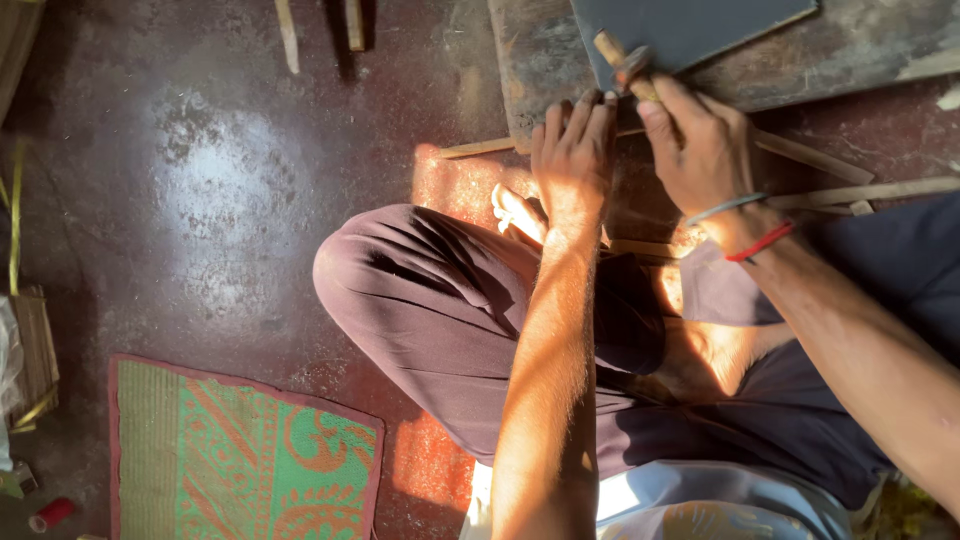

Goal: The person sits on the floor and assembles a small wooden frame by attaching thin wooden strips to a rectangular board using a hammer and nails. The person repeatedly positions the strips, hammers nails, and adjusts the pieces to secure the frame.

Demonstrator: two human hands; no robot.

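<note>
In the head view, our right hand closes its fingers round a wooden-handled tool at the dark board's near edge. Beside it, our left hand presses curled fingers, holding nothing. A slip could nick them.

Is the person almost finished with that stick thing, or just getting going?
Hard to say. Both hands are busy: the right hand grips a small tool against the dark board, and the left hand steadies beside it. Several wooden strips lie loose on the floor. Nothing here looks like a finished piece.
</note>
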